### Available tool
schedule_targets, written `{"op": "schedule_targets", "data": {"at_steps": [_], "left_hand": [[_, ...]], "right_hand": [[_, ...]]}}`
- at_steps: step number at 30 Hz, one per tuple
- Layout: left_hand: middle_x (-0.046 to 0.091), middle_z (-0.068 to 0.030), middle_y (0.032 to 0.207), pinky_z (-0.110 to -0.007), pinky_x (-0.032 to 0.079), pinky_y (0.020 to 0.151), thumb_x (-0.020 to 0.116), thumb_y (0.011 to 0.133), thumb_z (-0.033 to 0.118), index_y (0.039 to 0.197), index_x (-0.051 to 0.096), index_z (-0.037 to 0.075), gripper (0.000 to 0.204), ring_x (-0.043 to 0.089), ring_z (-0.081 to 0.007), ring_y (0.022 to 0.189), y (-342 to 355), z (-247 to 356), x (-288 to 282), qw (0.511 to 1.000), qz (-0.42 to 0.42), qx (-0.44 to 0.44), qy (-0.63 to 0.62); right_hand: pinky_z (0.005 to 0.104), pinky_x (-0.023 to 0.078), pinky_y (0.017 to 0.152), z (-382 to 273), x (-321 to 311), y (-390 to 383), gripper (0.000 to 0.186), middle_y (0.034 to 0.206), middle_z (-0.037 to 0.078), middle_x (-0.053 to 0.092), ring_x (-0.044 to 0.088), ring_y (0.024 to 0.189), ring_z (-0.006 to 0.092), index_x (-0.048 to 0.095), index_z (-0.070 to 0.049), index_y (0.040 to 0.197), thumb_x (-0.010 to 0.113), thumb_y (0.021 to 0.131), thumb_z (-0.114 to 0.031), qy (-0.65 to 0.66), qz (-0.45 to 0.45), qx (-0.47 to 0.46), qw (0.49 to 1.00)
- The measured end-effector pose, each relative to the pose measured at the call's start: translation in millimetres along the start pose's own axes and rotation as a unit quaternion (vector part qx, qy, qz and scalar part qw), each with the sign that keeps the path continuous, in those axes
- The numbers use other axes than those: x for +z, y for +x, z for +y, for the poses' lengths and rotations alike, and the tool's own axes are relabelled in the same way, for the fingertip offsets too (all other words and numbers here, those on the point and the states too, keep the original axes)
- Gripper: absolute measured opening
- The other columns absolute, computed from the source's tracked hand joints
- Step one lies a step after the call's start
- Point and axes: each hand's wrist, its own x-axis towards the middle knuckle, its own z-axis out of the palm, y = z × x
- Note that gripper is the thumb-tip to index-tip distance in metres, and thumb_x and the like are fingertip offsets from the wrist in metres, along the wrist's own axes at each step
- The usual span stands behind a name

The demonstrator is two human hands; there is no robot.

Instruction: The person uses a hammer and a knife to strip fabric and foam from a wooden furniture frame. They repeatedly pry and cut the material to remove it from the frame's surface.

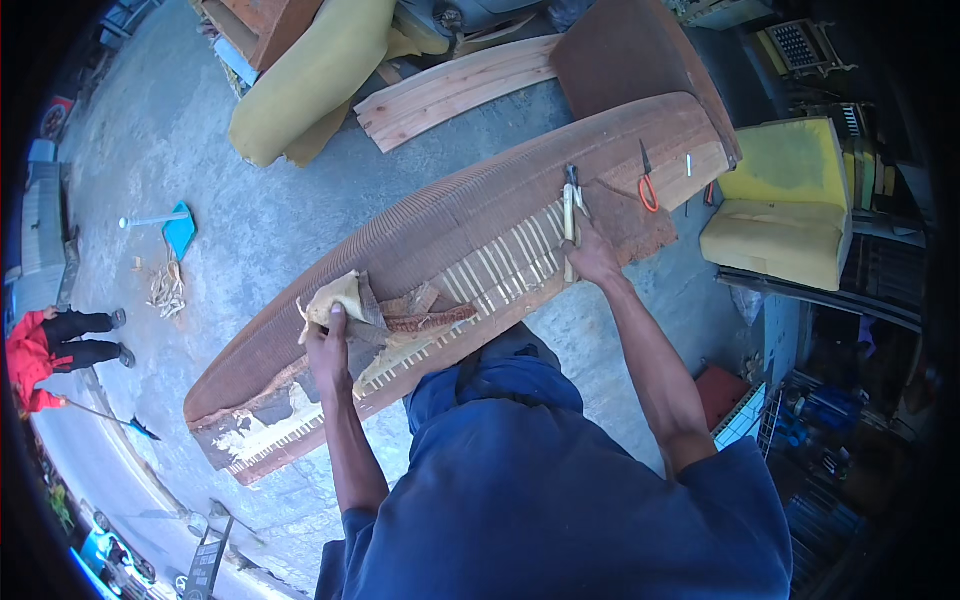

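A long curved sofa piece in ribbed brown fabric [400, 215] lies across in front of me, with a row of pale strips along its near side. My left hand [330, 345] is closed on a torn scrap of cream padding [338, 297] with brown cloth at its edge. Under and beside it are frayed brown fabric pieces [430, 318]. Farther right, my right hand [594, 256] is closed round a hand tool with pale handles and a dark tip [569, 200]; its exact kind is unclear. Orange-handled scissors [648, 190] rest on the sofa piece, right of that hand.
A small white stick [689, 165] lies beyond the scissors. Wooden boards [460, 88] and yellow foam [310, 85] are at the back. A yellow seat [775, 240] stands right. At left are a blue dustpan [179, 232] and a person in red [40, 355] with a broom.
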Motion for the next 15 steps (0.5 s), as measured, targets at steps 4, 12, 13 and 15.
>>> {"op": "schedule_targets", "data": {"at_steps": [4,12,13,15], "left_hand": [[0.065,-0.0154,0.104,-0.038,0.051,0.084,0.066,0.099,0.027,0.117,0.06,-0.005,0.037,0.062,-0.0236,0.091,-10.2,1.0,-25.9,0.947,0.184,0.17,0.199],[0.064,-0.0197,0.104,-0.043,0.051,0.085,0.061,0.098,0.015,0.112,0.061,-0.002,0.022,0.064,-0.034,0.097,-94.8,76.3,92.7,0.902,0.065,0.321,0.281],[0.064,-0.0206,0.102,-0.044,0.051,0.085,0.062,0.098,0.014,0.111,0.062,-0.001,0.02,0.064,-0.0363,0.097,-106.4,79.6,116.5,0.898,0.01,0.327,0.295],[0.064,-0.0221,0.101,-0.048,0.051,0.085,0.063,0.096,0.013,0.111,0.062,0.0,0.02,0.064,-0.0407,0.098,-133.7,87.4,167.3,0.835,-0.118,0.419,0.336]], "right_hand": [[0.0464,0.048,0.106,27.3,-20.6,24.2,0.059,0.135,0.025,0.061,0.061,0.124,0.0394,0.052,-0.006,0.147,0.066,0.094,-0.028,0.059,0.065,0.031,0.996],[0.0564,0.044,0.105,130.1,-67.5,105.5,0.056,0.133,0.024,0.058,0.053,0.131,0.0387,0.055,-0.006,0.14,0.066,0.095,-0.038,-0.073,0.216,0.137,0.964],[0.0561,0.045,0.105,132.0,-75.1,107.9,0.057,0.132,0.024,0.059,0.055,0.13,0.04,0.055,-0.006,0.14,0.066,0.094,-0.038,-0.078,0.172,0.132,0.973],[0.055,0.047,0.103,134.7,-89.7,116.8,0.057,0.128,0.024,0.061,0.058,0.126,0.0408,0.056,-0.005,0.138,0.067,0.093,-0.038,-0.072,0.129,0.118,0.982]]}}
